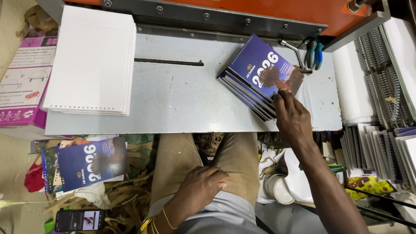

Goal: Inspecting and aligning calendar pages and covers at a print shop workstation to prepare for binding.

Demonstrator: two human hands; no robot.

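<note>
The right hand (291, 116), fingers pressed together, rests fingertips on the stack of blue spiral-bound booklets (260, 76) near the metal table's (182, 99) front right edge, perhaps pinching a corner. The left hand (200, 187) lies loosely curled on the thigh. Bare table spreads leftward to the white paper stack (91, 60).

Blue spiral-bound booklets (259, 78), fanned stack, tilted, on grey bench.

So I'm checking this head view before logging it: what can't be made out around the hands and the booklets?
- Lower booklets in the blue stack: only edges show, the top cover hides them.
- Right hand: fingertips rest on the stack; whether they pinch a cover is unclear.
- Left hand: palm down on the thigh, underside hidden.
- Orange machine: cut off by the top edge.
- White paper stack: sheet count too fine to tell.
</note>
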